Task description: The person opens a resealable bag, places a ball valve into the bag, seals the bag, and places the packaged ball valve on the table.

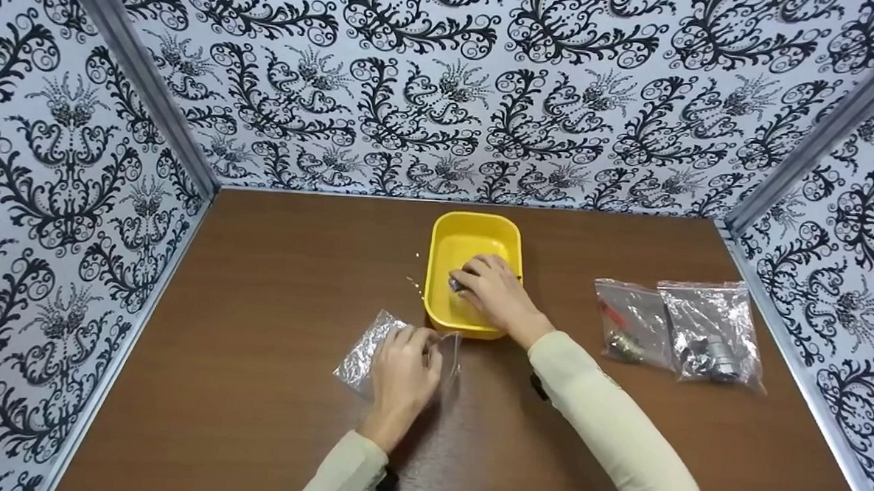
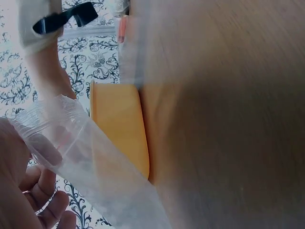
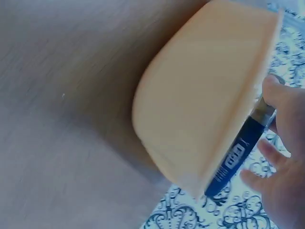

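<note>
My left hand (image 1: pixel 406 366) pinches a clear plastic zip bag (image 1: pixel 362 353) close in front of the yellow bin. In the left wrist view the bag (image 2: pixel 109 176) hangs thin and flat from the thumb and fingers. Over the yellow bin (image 1: pixel 470 329), my right hand (image 1: pixel 490 288) holds a slim dark-blue tool (image 3: pixel 233 160) with white lettering and a metal end. Thumb and fingers grip it by that metal end, and its dark body slants along the bin's rim in the right wrist view. From the head, the hand covers most of it.
Two clear zip bags lie at the right: one (image 1: pixel 629 320) with brass-coloured fittings and a red strip, another (image 1: pixel 713 335) with grey metal parts. Small white crumbs (image 1: pixel 415 283) dot the brown table (image 1: pixel 281 268) left of the bin. Patterned walls (image 1: pixel 429 90) enclose the back and sides.
</note>
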A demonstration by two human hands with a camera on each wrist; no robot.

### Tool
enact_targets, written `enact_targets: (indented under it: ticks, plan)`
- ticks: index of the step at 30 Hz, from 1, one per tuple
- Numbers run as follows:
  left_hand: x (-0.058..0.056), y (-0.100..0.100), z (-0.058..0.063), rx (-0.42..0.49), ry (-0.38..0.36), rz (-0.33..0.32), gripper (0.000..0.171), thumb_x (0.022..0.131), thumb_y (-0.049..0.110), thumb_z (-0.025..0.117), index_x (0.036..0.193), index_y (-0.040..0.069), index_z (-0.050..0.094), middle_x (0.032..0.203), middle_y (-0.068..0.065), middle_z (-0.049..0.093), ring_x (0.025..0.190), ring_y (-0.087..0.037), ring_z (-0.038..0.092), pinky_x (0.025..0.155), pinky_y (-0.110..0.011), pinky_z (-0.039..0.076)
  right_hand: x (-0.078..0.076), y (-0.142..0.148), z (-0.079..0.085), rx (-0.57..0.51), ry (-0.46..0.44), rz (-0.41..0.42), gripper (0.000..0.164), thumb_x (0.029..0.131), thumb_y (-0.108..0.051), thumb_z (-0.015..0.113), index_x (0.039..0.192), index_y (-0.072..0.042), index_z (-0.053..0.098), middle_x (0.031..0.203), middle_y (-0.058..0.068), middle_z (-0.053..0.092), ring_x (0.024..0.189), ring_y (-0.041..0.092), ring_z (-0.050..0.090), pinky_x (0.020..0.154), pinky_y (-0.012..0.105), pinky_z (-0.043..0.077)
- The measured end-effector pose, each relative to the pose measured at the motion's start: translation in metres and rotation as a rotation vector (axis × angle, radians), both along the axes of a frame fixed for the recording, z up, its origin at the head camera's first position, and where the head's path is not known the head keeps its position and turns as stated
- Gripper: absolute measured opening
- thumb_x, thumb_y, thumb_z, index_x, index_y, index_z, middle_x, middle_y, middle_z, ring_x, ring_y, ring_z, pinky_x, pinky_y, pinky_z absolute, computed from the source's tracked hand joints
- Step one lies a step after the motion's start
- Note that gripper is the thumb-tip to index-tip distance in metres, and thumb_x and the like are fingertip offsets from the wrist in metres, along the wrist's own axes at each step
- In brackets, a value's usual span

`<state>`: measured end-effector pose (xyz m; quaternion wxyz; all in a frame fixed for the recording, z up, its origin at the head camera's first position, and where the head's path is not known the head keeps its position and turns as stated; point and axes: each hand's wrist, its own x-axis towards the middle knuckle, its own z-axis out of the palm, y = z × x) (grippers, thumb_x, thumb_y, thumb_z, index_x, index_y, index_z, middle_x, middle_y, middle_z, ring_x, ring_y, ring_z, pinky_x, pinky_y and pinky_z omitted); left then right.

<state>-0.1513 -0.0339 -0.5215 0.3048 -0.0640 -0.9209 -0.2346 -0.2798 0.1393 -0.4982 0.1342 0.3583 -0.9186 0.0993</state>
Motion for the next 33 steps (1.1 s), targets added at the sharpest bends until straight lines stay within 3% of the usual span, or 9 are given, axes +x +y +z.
enact_targets:
  ticks: [4,11,20,33]
  plan:
    - [-0.003,0.000,0.001,0.018,-0.010,-0.003,0.010,0.073,0.012,0.073,0.082,0.014,0.072,0.076,0.002,0.066,0.076,-0.022,0.061,0.070,-0.035,0.051,0.014,0.008,0.007,-0.038,0.045,0.094,0.034,0.094,-0.018,0.064,0.127,-0.012,0.064,0.111,0.010,0.064,0.101,0.027,0.061,0.094,0.041,0.050]
    - [-0.005,0.003,0.005,0.046,-0.009,-0.015,0.008,0.073,0.011,0.073,0.081,0.013,0.071,0.072,0.000,0.064,0.072,-0.022,0.060,0.072,-0.038,0.051,0.032,0.019,0.017,-0.068,0.007,0.096,0.030,0.094,-0.017,0.063,0.124,-0.011,0.063,0.118,0.005,0.068,0.111,0.024,0.062,0.097,0.037,0.051]
    - [-0.007,0.009,0.006,0.054,-0.012,-0.018,0.004,0.073,0.012,0.073,0.076,0.011,0.070,0.068,0.000,0.061,0.071,-0.022,0.057,0.065,-0.037,0.048,0.052,0.030,0.023,-0.078,0.139,0.168,0.031,0.088,-0.014,0.071,0.119,-0.010,0.069,0.120,0.007,0.070,0.112,0.025,0.065,0.096,0.037,0.053]
    - [-0.011,0.011,0.004,0.058,-0.018,-0.021,0.007,0.073,0.011,0.070,0.072,0.013,0.063,0.064,-0.001,0.063,0.065,-0.024,0.057,0.064,-0.037,0.046,0.075,0.030,0.022,-0.118,0.173,0.271,0.032,0.083,-0.017,0.076,0.114,-0.013,0.071,0.112,0.002,0.070,0.107,0.020,0.065,0.092,0.034,0.054]
